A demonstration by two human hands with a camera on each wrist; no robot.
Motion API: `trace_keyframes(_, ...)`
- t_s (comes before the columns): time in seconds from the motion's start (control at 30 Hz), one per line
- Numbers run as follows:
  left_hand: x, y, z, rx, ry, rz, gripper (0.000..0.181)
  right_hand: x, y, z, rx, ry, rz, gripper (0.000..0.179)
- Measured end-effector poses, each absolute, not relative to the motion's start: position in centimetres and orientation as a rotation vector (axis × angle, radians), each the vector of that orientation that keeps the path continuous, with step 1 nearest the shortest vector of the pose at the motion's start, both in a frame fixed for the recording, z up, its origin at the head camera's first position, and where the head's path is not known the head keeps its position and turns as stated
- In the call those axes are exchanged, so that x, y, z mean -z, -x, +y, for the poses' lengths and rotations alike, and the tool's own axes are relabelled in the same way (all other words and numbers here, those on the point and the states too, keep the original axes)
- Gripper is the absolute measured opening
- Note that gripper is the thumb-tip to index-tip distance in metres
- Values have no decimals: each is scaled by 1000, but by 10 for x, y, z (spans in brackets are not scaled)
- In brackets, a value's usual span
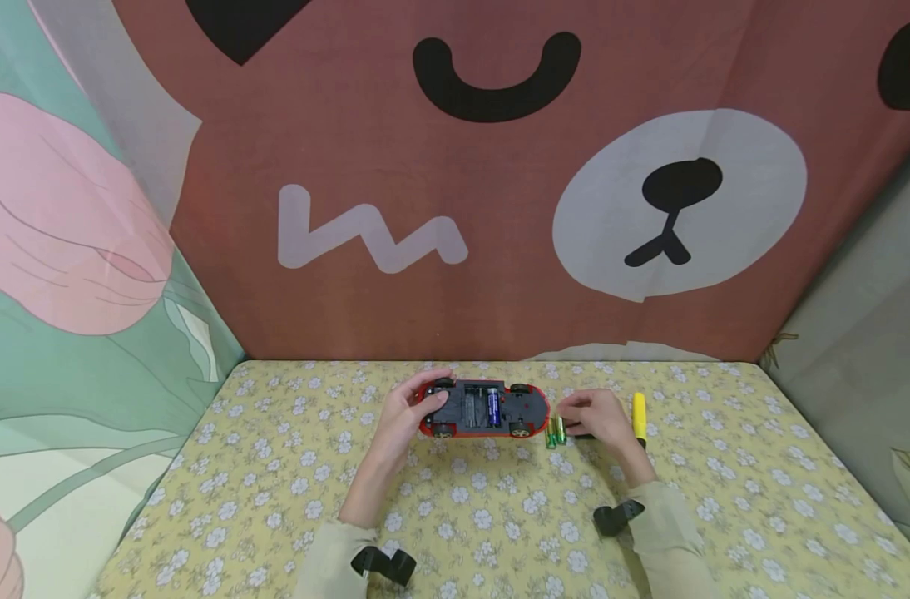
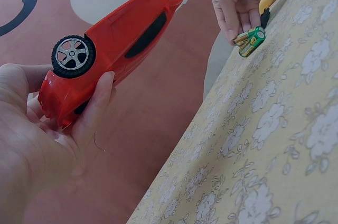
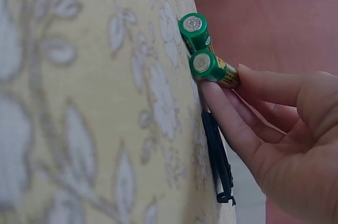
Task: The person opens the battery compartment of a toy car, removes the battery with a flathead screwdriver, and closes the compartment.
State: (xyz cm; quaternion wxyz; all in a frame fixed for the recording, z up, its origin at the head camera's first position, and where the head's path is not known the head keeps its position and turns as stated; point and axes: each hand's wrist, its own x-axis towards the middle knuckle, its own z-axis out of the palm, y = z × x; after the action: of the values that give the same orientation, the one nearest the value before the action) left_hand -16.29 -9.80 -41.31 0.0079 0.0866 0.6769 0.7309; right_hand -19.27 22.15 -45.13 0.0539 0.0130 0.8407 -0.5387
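Note:
My left hand grips the rear or front end of a red toy car, turned underside up above the table. In the car's open battery compartment lies one blue battery. Thumb and fingers wrap the car's end in the left wrist view, where its red side shows. Over to the right, my right hand pinches one green battery between thumb and fingertips. A second green battery lies right beside it on the table.
Behind the right hand lies a yellow-handled screwdriver. A thin black plastic piece rests on the table under that hand. The floral tablecloth covers the table, and a printed curtain hangs along its far edge.

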Motion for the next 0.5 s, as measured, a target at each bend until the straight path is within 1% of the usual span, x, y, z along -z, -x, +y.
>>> trace_keyframes(0.23, 413, 163, -98, -2283, -286, 2110, 42, 451, 193, 222, 1571, 36, 2605, 17)
trace_keyframes(0.5, 413, 162, -98, -2295, -253, 2090, 37, 450, 191, 222, 1545, 113, 2633, 14)
